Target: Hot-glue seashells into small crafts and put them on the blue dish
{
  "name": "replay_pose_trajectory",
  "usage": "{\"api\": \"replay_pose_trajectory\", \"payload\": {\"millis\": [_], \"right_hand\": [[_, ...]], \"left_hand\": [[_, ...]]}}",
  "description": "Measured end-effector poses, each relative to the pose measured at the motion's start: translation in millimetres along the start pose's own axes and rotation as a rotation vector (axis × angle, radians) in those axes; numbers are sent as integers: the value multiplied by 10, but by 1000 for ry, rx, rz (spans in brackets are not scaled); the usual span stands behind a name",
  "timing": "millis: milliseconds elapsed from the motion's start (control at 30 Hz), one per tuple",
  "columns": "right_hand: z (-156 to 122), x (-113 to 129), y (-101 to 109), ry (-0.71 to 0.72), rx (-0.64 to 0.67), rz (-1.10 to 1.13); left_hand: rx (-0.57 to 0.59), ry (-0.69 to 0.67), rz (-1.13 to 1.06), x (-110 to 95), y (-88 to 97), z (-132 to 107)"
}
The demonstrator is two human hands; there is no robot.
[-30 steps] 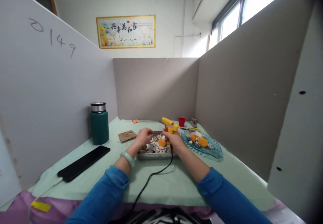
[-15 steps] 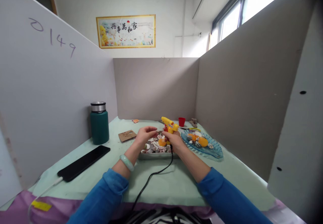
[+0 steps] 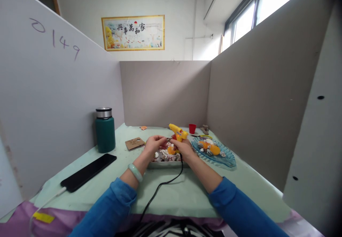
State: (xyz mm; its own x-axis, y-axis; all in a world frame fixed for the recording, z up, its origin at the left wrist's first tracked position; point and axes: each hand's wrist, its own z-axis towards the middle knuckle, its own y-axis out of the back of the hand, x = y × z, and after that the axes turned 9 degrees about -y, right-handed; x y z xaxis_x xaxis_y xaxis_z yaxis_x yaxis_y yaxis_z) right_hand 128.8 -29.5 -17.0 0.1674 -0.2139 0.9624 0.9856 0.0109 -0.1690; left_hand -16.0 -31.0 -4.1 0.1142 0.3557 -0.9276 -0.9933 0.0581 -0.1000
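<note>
My right hand (image 3: 184, 149) grips a yellow glue gun (image 3: 177, 132), nozzle pointing left, over a metal tray (image 3: 160, 164) of shells. Its black cord (image 3: 160, 189) runs back toward me. My left hand (image 3: 153, 145), with a pale green bangle on the wrist, is closed in a pinch just left of the gun's nozzle; what it holds is too small to make out. An orange shell (image 3: 171, 150) lies in the tray below the gun.
A blue glass dish (image 3: 227, 159) with orange and white shells sits to the right. A green flask (image 3: 105, 130), a black phone (image 3: 88, 172) on a cable and a brown card (image 3: 135, 143) lie left. A red cup (image 3: 192, 128) stands at the back. Grey partitions wall the desk.
My left hand has lifted out of the tray and moved right toward the glue gun's nozzle. The gun has shifted slightly left and up.
</note>
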Motion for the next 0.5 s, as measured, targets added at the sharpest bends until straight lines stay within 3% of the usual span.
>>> {"api": "replay_pose_trajectory", "payload": {"millis": [267, 500], "right_hand": [[2, -22, 25, 46, -30, -182], [-7, -24, 28, 109, -39, -297]], "left_hand": [[19, -91, 78, 1, -20, -10], [54, -72, 122, -53, -57, -59]]}}
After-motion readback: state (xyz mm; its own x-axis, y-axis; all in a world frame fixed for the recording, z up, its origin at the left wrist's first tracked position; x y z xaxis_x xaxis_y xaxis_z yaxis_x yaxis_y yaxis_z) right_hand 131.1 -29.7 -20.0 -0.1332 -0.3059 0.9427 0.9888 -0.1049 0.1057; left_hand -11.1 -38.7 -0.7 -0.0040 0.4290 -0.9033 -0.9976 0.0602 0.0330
